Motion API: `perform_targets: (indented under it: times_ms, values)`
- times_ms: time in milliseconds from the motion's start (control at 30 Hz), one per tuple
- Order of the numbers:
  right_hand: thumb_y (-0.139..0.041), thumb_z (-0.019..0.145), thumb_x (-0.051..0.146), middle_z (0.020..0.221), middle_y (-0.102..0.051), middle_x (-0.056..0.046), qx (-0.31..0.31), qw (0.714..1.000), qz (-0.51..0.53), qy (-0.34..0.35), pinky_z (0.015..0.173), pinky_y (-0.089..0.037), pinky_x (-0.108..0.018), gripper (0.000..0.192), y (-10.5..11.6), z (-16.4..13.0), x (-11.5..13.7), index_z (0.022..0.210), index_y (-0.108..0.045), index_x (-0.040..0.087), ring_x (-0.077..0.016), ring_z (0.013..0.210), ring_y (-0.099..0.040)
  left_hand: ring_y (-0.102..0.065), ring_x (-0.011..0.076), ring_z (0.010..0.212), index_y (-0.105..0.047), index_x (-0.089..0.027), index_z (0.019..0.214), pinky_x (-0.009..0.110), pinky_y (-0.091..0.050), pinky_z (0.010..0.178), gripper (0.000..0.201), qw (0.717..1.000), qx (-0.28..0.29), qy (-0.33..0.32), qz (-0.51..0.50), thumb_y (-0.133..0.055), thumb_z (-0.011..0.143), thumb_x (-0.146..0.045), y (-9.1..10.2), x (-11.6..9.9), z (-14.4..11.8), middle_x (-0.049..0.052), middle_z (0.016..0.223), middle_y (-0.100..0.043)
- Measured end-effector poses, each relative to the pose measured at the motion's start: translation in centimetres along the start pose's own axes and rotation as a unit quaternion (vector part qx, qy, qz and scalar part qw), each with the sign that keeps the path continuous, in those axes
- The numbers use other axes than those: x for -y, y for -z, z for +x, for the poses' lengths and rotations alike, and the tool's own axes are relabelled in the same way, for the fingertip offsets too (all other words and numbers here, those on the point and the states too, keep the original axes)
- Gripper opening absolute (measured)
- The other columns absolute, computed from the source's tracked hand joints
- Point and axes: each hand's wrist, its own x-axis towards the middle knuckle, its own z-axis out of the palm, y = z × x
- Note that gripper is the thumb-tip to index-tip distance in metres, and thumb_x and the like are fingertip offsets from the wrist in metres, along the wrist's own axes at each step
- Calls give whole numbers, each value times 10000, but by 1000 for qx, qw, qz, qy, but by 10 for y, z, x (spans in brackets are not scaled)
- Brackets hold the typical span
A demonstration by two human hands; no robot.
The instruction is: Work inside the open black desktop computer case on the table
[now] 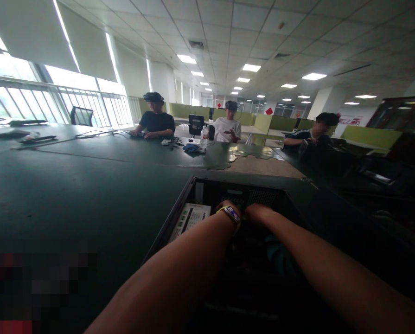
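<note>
A black computer case point(174, 211) lies on the dark green table with its inside facing up. Both my arms reach into its far part. My left hand point(228, 206), with a smart band on the wrist, is bent down inside beside the labelled power supply point(193, 218). Close to its right is my right hand point(258, 212), also lowered into the case. The fingers of both hands are hidden in shadow and behind the wrists, so what they touch does not show. A bluish fan point(280, 253) sits under my right forearm.
The dark green table point(71, 195) stretches left and ahead, with a torn patch of covering point(263, 166) beyond the case. A water bottle point(203, 138) and a blue bundle point(191, 148) stand farther off. Three people sit across the table. Cables and small items lie at the far left.
</note>
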Motion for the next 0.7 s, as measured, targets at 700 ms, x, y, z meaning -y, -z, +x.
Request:
perform_targets:
  times_ms: [700]
  values:
    - [-686,671,175,1124,-630,-153,-3,998,32,-45,813,-501,-387,407,1,-2,0,1077,-665,156,-294,1031,-597,-599,322,1045,-658,-190,1094,460,-511,839,300,998,16,-16,53,-554,815,-229,3,1,-7,149,1154,-642]
